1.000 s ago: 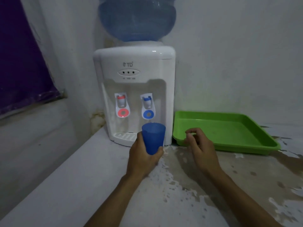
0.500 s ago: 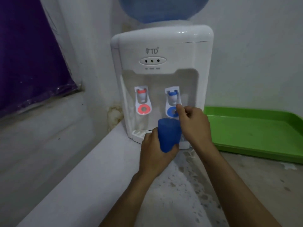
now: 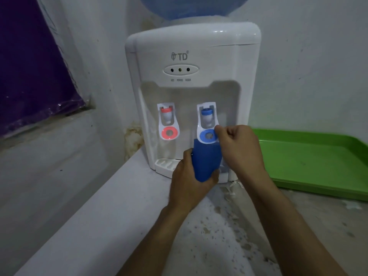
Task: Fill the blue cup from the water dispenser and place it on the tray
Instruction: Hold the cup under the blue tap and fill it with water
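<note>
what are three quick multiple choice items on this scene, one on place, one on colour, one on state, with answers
1. Where is the green tray?
A. right of the water dispenser
B. left of it
C. on top of it

2. What colour is the tap lever above the blue cup?
A. red
B. blue
C. green

3. What is the left hand doing?
A. lying flat on the counter
B. gripping the cup
C. holding the tray

Answers: 1 A, the tray lies by the dispenser's right side. 2 B, the right hand touches the blue lever. 3 B, its fingers wrap the cup.

Glossy white plastic dispenser (image 3: pixel 191 56), matt blue cup (image 3: pixel 206 162)
</note>
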